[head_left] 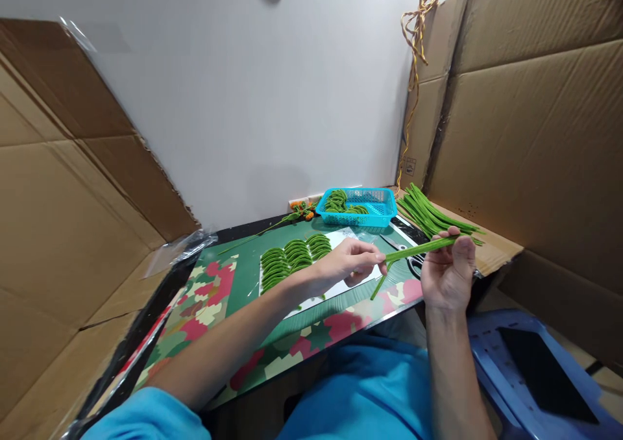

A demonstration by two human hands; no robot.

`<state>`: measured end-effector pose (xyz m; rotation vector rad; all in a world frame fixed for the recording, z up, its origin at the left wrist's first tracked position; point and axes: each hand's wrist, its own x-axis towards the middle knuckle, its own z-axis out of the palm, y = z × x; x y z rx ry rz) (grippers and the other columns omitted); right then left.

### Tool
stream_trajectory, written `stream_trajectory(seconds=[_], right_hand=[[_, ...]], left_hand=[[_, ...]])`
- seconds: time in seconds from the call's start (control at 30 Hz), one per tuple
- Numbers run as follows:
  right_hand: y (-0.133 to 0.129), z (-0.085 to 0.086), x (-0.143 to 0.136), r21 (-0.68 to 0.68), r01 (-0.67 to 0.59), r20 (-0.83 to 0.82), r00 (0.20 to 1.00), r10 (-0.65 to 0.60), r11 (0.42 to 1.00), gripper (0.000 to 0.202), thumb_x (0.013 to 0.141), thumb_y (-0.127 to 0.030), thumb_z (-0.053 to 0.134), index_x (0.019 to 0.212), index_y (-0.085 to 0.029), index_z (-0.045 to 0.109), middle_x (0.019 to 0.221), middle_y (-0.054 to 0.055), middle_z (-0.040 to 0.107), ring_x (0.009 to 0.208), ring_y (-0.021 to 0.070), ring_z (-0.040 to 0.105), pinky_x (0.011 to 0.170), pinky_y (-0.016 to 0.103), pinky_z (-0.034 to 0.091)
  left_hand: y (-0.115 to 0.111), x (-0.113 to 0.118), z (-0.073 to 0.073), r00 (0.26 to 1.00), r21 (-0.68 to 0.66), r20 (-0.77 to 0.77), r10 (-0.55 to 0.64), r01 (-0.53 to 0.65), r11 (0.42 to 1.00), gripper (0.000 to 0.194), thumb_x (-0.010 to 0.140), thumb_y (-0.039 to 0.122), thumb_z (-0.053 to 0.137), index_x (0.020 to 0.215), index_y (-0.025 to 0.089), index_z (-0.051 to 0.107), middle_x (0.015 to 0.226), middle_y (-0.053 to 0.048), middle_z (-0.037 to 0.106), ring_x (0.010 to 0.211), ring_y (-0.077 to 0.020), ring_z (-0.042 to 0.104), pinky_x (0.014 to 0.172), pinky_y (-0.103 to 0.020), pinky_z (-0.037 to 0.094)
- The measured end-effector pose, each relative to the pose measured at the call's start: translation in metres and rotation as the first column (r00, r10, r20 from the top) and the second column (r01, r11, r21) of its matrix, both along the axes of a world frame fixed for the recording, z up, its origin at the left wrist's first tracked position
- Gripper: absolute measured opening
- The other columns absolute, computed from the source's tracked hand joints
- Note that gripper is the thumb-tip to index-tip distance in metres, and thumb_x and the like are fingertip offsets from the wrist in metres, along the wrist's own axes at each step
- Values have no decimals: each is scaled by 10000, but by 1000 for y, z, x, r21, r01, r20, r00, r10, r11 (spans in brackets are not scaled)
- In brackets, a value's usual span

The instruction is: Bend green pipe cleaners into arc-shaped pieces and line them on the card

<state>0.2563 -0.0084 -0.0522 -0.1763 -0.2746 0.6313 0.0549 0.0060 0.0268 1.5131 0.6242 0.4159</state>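
A small bundle of straight green pipe cleaners (407, 252) stretches between my two hands above the table's right side. My left hand (355, 259) pinches its left end, where one stem bends and hangs downward. Around the right end, the fingers and thumb of my right hand (448, 271) are closed, palm up. Under and behind my left forearm, a white sheet (345, 237) carries rows of curved green pieces (296, 255). Scissors (413, 265) with dark handles lie just behind the bundle, partly hidden by it and my right hand.
A blue plastic basket (384, 218) with curved green pieces stands at the back. Left of it lies an orange flower with a green stem (307, 210). More straight green pipe cleaners (423, 209) rest on cardboard at right. A blue stool (506, 362) holds a dark flat device (545, 375).
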Motion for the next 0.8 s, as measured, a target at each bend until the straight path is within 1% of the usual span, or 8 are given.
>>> stream_trajectory(seconds=[0.17,0.3,0.43,0.47,0.57,0.63,0.7,0.8], right_hand=[[0,0,2,2,-5,-1,1000,5,1000,315,571,-290,1055,741,-248,793,868,-36,829,749,81,759,716,165,650],[0,0,2,-13,0,-9,1000,0,1000,271,637,-257,1025,735,-240,774,870,-48,828,753,77,764,700,159,652],[-1,0,0,-45,-40,-27,999,39,998,321,630,-330,1031,757,-208,762,873,-35,820,738,83,769,708,162,657],[-1,1,-1,-56,-57,-31,998,56,997,326,654,-357,1020,780,-196,767,879,-26,820,747,86,773,723,162,658],[-4,3,-2,-91,-101,-53,994,97,991,317,784,-423,940,837,-158,775,885,-7,817,769,86,781,766,159,654],[-5,6,-3,-97,-121,-72,991,115,988,305,835,-435,898,839,-157,774,873,-9,815,765,89,782,776,169,657],[-7,8,-3,-97,-133,-85,989,124,986,276,848,-413,886,827,-164,769,863,-13,815,763,94,784,781,182,661],[-9,10,-4,-104,-135,-81,989,127,985,228,827,-349,899,841,-159,773,860,-12,820,770,93,784,791,178,657]], left_hand=[[0,0,-1,1000,-4,-13,-6,6,1000,402,889,522,772,872,122,731,534,95,324,461,-52,234,458,-207,145],[1,-1,-2,1000,25,-9,-7,7,1000,402,907,522,757,871,123,729,511,93,346,445,-52,245,450,-207,157],[1,-1,-2,1000,66,6,31,-31,997,415,907,533,758,837,127,715,482,89,370,424,-52,274,440,-204,186],[1,0,-2,999,71,7,38,-38,997,420,904,538,759,833,127,712,478,88,376,422,-52,277,440,-203,189],[0,0,0,999,77,12,48,-49,996,430,891,551,765,827,129,708,472,82,394,419,-53,285,438,-201,190],[0,0,0,998,67,24,50,-51,996,431,880,550,773,816,130,706,472,84,385,420,-53,279,435,-202,190],[0,1,1,998,42,34,53,-54,998,429,864,544,789,797,129,705,480,93,352,427,-51,264,433,-200,191],[0,1,1,997,16,41,60,-61,998,424,852,532,807,779,127,704,497,98,338,438,-48,250,430,-197,195]])
